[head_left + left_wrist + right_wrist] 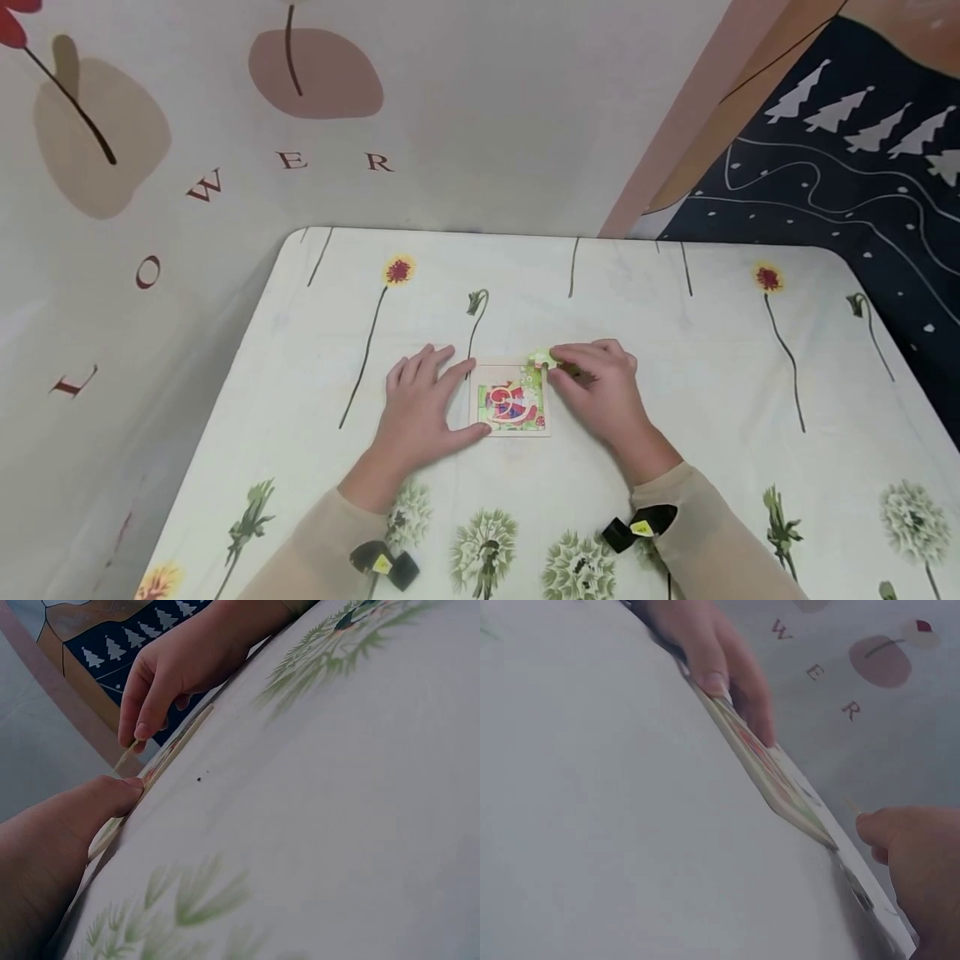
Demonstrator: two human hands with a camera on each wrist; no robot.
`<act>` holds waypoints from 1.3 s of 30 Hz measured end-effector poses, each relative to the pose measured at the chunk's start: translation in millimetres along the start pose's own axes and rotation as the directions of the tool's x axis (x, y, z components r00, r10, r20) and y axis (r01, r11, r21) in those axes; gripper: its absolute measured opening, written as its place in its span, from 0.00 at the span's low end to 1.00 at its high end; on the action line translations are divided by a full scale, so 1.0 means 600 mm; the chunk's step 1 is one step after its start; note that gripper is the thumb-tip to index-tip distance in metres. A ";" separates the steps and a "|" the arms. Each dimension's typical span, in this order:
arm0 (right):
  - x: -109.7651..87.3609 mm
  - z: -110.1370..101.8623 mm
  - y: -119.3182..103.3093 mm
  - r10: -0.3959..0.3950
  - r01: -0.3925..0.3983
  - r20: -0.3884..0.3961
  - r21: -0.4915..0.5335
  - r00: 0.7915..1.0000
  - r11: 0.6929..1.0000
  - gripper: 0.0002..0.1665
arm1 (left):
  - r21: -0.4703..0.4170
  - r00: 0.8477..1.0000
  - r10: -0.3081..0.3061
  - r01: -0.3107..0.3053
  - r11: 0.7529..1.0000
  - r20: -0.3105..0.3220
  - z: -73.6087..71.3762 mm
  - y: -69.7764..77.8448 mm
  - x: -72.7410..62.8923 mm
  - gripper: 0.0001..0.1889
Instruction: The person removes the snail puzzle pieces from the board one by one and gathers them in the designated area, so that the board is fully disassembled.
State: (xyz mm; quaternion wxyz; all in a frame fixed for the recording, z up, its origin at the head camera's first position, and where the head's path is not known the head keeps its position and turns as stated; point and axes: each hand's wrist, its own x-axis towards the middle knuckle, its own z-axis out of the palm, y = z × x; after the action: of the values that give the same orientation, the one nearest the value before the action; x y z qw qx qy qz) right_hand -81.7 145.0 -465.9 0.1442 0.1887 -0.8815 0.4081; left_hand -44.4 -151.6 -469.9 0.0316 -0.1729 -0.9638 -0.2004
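Note:
A small square puzzle board (pixel 498 374) with a pale frame lies flat on the table. Several colourful pieces showing a red figure on green (pixel 510 404) fill its lower and right parts, while the upper left of the tray shows bare. My left hand (pixel 422 408) is spread along the left side, forefinger at the upper corner and thumb touching the lower one. Over the board's upper right corner, my right hand (pixel 603 387) pinches a light green puzzle piece (pixel 542 359) between thumb and fingers. In the right wrist view that piece (pixel 853 806) appears as a thin edge.
A white cloth with printed flowers covers the table (pixel 705 375). Behind it hangs a pale curtain (pixel 480 150) with printed letters, and a dark panel with white trees (pixel 847 158) is at the right. Each sleeve carries a black wrist device (pixel 641 528).

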 end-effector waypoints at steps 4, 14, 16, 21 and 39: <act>-0.006 -0.018 0.021 0.054 -0.054 -0.010 -0.005 0.998 0.999 0.17 | -0.005 1.000 0.002 -0.002 1.000 -0.003 0.001 0.000 -0.001 0.49; -0.025 -0.063 0.074 -0.012 0.008 -0.042 -0.073 0.999 0.997 0.18 | -0.002 1.000 0.003 -0.003 1.000 0.001 -0.001 0.002 0.002 0.49; -0.030 -0.071 0.079 -0.014 0.011 -0.040 -0.084 0.999 0.996 0.19 | -0.005 1.000 0.004 -0.004 1.000 0.000 -0.001 0.002 0.001 0.48; -0.036 -0.083 0.087 -0.026 0.025 -0.013 -0.107 1.000 0.994 0.19 | -0.008 1.000 0.004 -0.004 1.000 -0.003 -0.001 0.003 0.000 0.49; -0.036 -0.083 0.087 -0.050 0.050 0.006 -0.119 0.999 0.992 0.13 | -0.001 1.000 -0.006 0.006 1.000 0.016 0.001 0.002 0.001 0.48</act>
State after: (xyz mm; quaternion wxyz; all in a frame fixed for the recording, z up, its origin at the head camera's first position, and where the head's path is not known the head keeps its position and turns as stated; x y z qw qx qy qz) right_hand -81.1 219.0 -478.3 0.1640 0.2026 -0.8995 0.3507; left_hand -44.9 -150.3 -469.9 0.0230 -0.1715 -0.9645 -0.1994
